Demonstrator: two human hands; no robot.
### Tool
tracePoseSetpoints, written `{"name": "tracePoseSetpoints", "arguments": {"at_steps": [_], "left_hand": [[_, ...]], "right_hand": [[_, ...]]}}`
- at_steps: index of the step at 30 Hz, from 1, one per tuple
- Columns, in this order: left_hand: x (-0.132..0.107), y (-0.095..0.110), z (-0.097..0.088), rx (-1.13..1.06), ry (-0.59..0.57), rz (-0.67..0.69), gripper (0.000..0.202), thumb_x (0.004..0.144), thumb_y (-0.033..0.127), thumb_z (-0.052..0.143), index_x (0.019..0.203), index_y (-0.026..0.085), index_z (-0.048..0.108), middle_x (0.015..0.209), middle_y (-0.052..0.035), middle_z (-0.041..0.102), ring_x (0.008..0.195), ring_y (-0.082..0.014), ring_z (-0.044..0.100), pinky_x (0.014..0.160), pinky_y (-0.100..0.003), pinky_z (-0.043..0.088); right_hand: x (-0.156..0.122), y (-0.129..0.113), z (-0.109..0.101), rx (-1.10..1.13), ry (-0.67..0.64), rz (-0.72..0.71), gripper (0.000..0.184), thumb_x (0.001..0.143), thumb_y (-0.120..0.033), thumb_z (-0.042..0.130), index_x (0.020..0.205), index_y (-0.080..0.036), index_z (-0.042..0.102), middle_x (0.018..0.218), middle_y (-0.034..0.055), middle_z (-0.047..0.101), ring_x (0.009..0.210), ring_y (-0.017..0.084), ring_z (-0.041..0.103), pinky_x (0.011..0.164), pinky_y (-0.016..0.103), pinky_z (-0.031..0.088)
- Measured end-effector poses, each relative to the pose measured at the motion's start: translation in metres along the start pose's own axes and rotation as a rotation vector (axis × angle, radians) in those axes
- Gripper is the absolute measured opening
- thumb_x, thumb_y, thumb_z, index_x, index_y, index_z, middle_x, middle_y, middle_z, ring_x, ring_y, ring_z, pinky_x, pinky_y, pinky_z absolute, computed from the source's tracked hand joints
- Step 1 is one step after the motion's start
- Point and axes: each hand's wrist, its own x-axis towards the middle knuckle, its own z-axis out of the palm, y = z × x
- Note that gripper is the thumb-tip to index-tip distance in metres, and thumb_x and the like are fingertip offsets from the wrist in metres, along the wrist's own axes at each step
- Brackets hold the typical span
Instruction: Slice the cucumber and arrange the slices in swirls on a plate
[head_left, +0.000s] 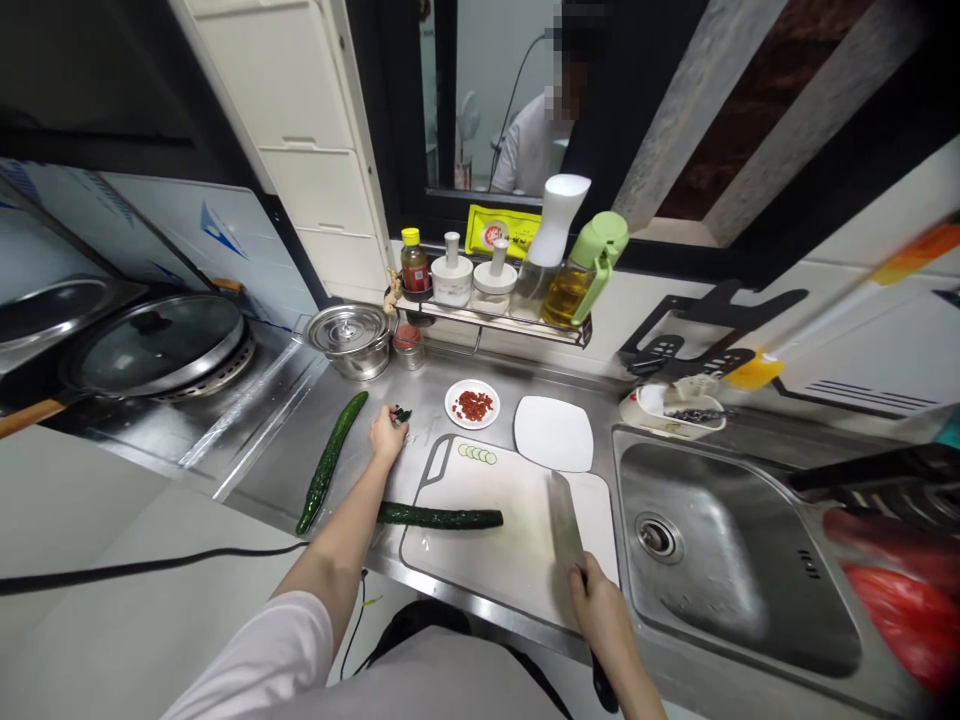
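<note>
My left hand (388, 434) is stretched out over the steel counter, its fingers pinched on a small dark green cucumber end (402, 413). My right hand (600, 610) grips the handle of a cleaver (565, 520) whose blade rests flat on the white cutting board (517, 540). A cucumber (442, 517) lies across the board's left edge. Several thin cucumber slices (478, 454) sit at the board's far edge. A second whole cucumber (330, 460) lies on the counter to the left.
Behind the board stand a round plate of chopped red chili (472, 404) and a white square plate (553, 432). A sink (720, 550) is to the right, a steel pot (349, 340) and a lidded wok (157, 345) to the left. A condiment rack (495, 320) lines the back. A person sits beyond the window.
</note>
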Motion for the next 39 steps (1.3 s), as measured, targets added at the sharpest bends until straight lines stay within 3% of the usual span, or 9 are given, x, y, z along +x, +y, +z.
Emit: {"name": "tracePoseSetpoints", "arguments": {"at_steps": [13, 20, 22, 24, 26, 29, 31, 36, 39], "left_hand": [[0.005, -0.011, -0.003, 0.127, 0.009, 0.092, 0.024, 0.078, 0.03, 0.065, 0.1, 0.022, 0.061, 0.105, -0.0085, 0.066, 0.106, -0.0265, 0.056, 0.086, -0.035, 0.044], [-0.007, 0.005, -0.014, 0.111, 0.079, 0.059, 0.032, 0.075, 0.034, 0.067, 0.105, 0.022, 0.062, 0.108, -0.0101, 0.061, 0.108, -0.0287, 0.053, 0.091, -0.04, 0.043], [-0.02, 0.016, -0.016, 0.032, 0.116, 0.082, 0.032, 0.079, 0.034, 0.063, 0.107, 0.021, 0.061, 0.107, -0.0092, 0.061, 0.105, -0.0259, 0.055, 0.092, -0.038, 0.043], [-0.043, 0.028, -0.016, -0.075, 0.067, 0.192, 0.028, 0.084, 0.033, 0.056, 0.108, 0.019, 0.061, 0.104, -0.008, 0.061, 0.095, -0.0204, 0.058, 0.088, -0.033, 0.046], [-0.075, 0.038, -0.014, -0.144, -0.094, 0.387, 0.024, 0.088, 0.033, 0.052, 0.104, 0.019, 0.062, 0.103, -0.0068, 0.061, 0.089, -0.0173, 0.059, 0.085, -0.03, 0.048], [-0.128, 0.045, -0.009, -0.16, -0.375, 0.734, 0.022, 0.089, 0.033, 0.052, 0.103, 0.022, 0.066, 0.106, -0.0058, 0.063, 0.099, -0.018, 0.059, 0.09, -0.031, 0.047], [-0.157, 0.046, -0.005, -0.108, -0.464, 0.872, 0.024, 0.09, 0.032, 0.051, 0.105, 0.024, 0.068, 0.106, -0.0063, 0.064, 0.102, -0.0187, 0.058, 0.091, -0.032, 0.047], [-0.185, 0.04, 0.014, -0.033, -0.502, 0.96, 0.028, 0.093, 0.03, 0.047, 0.11, 0.027, 0.069, 0.109, -0.0062, 0.065, 0.101, -0.0183, 0.059, 0.089, -0.032, 0.05], [-0.185, 0.035, 0.025, -0.024, -0.494, 0.969, 0.029, 0.093, 0.029, 0.048, 0.113, 0.029, 0.068, 0.11, -0.0058, 0.065, 0.103, -0.0185, 0.059, 0.089, -0.032, 0.05]], "right_hand": [[-0.007, -0.002, 0.0, 0.042, -0.02, 0.001, 0.031, 0.094, -0.028, 0.031, 0.108, -0.018, 0.056, 0.079, 0.0078, 0.071, 0.075, 0.021, 0.066, 0.062, 0.024, 0.035], [-0.01, -0.013, -0.004, 0.021, -0.016, 0.004, 0.026, 0.094, -0.025, 0.034, 0.106, -0.018, 0.056, 0.082, 0.0073, 0.071, 0.072, 0.018, 0.063, 0.062, 0.024, 0.031], [-0.012, -0.019, -0.006, 0.006, -0.041, 0.003, 0.026, 0.094, -0.026, 0.034, 0.107, -0.018, 0.056, 0.083, 0.0073, 0.071, 0.074, 0.018, 0.063, 0.062, 0.024, 0.03], [-0.013, -0.025, -0.008, -0.015, -0.061, 0.01, 0.027, 0.095, -0.025, 0.034, 0.108, -0.017, 0.056, 0.085, 0.0081, 0.071, 0.076, 0.018, 0.063, 0.062, 0.025, 0.029], [-0.014, -0.029, -0.009, -0.025, -0.066, 0.005, 0.026, 0.095, -0.024, 0.035, 0.108, -0.017, 0.056, 0.086, 0.0086, 0.071, 0.079, 0.018, 0.063, 0.063, 0.025, 0.029], [-0.016, -0.034, -0.008, -0.012, -0.069, -0.007, 0.025, 0.095, -0.025, 0.036, 0.107, -0.017, 0.056, 0.086, 0.0079, 0.07, 0.078, 0.018, 0.063, 0.064, 0.025, 0.029], [-0.017, -0.037, -0.008, -0.003, -0.083, -0.014, 0.026, 0.095, -0.025, 0.035, 0.109, -0.018, 0.056, 0.087, 0.008, 0.07, 0.08, 0.019, 0.063, 0.065, 0.026, 0.03], [-0.024, -0.051, -0.01, 0.024, -0.109, 0.01, 0.037, 0.096, -0.028, 0.035, 0.129, -0.018, 0.047, 0.095, 0.0097, 0.071, 0.089, 0.021, 0.064, 0.07, 0.027, 0.035], [-0.029, -0.059, -0.01, 0.02, -0.126, -0.018, 0.035, 0.097, -0.029, 0.032, 0.125, -0.018, 0.05, 0.094, 0.0113, 0.07, 0.088, 0.022, 0.065, 0.071, 0.028, 0.037]]}}
